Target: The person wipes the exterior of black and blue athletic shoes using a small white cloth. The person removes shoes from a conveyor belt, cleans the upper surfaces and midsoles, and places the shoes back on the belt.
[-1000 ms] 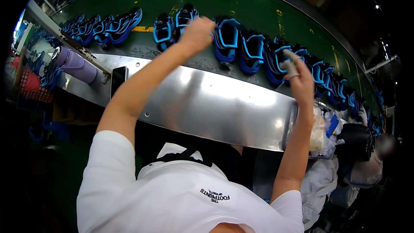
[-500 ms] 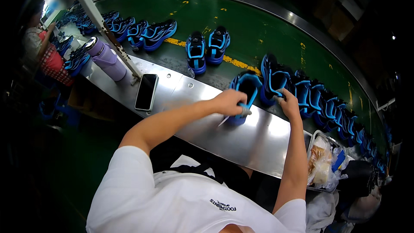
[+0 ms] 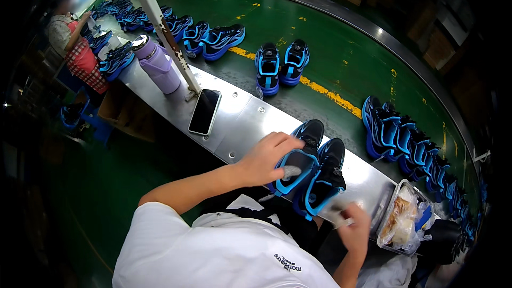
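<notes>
Room: a dim workshop with a curved green conveyor belt [image 3: 346, 48] sweeping from far left to right, a yellow dashed line painted along it.
Table: a long steel table [image 3: 240, 122] runs along the near edge of the belt, its surface shiny and bolted.
Shoe pair: two black sneakers with bright blue trim [image 3: 312, 173] stand side by side on the table's near right part, toes pointing away toward the belt, just in front of the person.
Left hand: the left hand [image 3: 266, 157] lies over the opening of the left sneaker, fingers curled around its collar, with something small and grey at the fingertips.
Right hand: the right hand [image 3: 354, 229] is low at the right, near the heel of the right sneaker; it is blurred, pinching something pale, and I cannot tell what it is.
On the belt: another matching pair [image 3: 280, 64] stands in the middle of the belt, a row of the same sneakers [image 3: 410, 144] crowds the right, and more sit far left [image 3: 213, 34].
Other things: a black phone [image 3: 205, 111] lies flat on the table to the left, a purple bottle [image 3: 157, 64] stands beyond it beside a white post [image 3: 165, 26], and a clear bag in a tray [image 3: 402, 218] sits at the right end.
Others: a person in a red checked apron [image 3: 74, 48] works at far left.
</notes>
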Tool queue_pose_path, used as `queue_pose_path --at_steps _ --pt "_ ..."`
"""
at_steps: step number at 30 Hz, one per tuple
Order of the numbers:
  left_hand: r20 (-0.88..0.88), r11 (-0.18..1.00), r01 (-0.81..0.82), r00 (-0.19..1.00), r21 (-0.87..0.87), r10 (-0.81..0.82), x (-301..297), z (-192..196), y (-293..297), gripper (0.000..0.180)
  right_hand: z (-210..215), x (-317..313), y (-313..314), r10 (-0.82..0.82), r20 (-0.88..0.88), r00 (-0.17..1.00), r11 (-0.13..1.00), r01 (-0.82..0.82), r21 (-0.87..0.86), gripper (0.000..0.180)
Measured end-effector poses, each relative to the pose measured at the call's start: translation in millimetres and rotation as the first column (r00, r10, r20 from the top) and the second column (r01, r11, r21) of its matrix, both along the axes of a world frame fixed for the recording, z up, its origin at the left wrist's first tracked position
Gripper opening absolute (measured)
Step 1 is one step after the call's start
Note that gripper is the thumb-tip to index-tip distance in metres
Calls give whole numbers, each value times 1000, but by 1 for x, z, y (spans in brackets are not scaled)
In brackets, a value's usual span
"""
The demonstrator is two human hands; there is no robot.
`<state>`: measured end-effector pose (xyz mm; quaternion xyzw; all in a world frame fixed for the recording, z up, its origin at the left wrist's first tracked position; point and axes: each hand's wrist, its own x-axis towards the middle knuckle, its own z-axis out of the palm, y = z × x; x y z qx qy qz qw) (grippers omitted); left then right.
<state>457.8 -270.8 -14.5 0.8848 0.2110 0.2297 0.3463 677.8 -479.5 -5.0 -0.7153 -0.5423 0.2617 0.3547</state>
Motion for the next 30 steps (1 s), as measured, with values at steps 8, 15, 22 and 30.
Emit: queue_pose_path --at_steps 8,15,22,30 --pt "-109 920 94 992 381 -56 72 -31 -11 15 -25 1 66 -18 452 892 997 -20 80 58" --pt "8 954 157 986 254 -164 60 -56 0 21 -34 17 46 -220 184 958 961 180 211 55" --pt "-36 931 110 994 348 -104 68 -49 -9 26 -44 16 70 -212 133 968 929 158 335 46" --pt "-70 944 256 967 209 -246 68 -55 3 29 -50 11 47 -141 423 895 976 53 212 63"
